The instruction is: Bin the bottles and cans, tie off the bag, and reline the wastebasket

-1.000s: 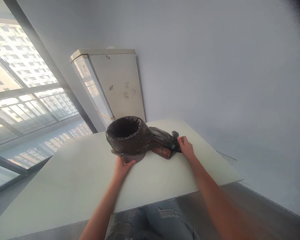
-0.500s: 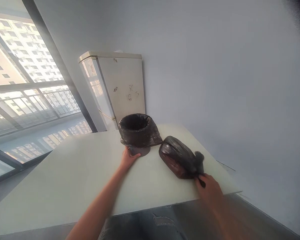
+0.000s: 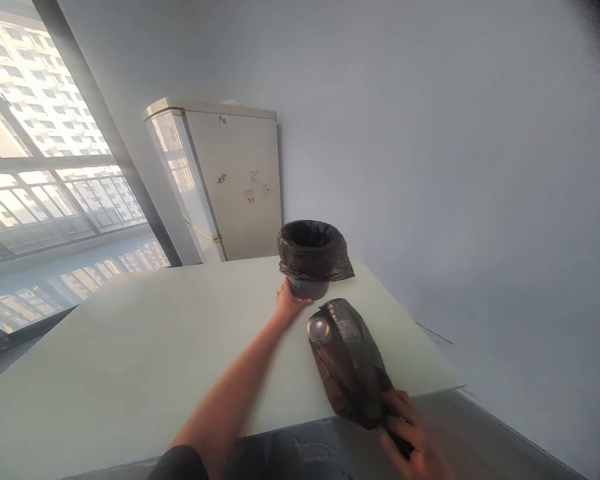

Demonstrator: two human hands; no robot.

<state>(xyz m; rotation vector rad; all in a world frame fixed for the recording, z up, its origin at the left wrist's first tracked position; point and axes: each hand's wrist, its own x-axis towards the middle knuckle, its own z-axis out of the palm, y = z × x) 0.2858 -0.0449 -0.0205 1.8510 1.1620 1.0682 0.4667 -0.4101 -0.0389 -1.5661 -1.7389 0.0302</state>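
Observation:
A small bin (image 3: pixel 310 288) lined with a black bag (image 3: pixel 314 250) stands at the far right of the pale table (image 3: pixel 145 347). My left hand (image 3: pixel 289 301) rests against the bin's base, fingers curled round it. A filled, tied black rubbish bag (image 3: pixel 347 360) lies on the table's near right edge, a bottle end showing through its plastic. My right hand (image 3: pixel 413 433) grips the bag's knotted top, low at the table edge.
A white fridge (image 3: pixel 220 180) stands behind the table against the grey wall. A large window (image 3: pixel 40 173) runs along the left. Dark floor (image 3: pixel 490 433) shows to the right of the table. My knees are under the near edge.
My right hand has pulled the tied bag away from the bin, toward me and past the table's near right edge. The left hand has stayed on the bin's base.

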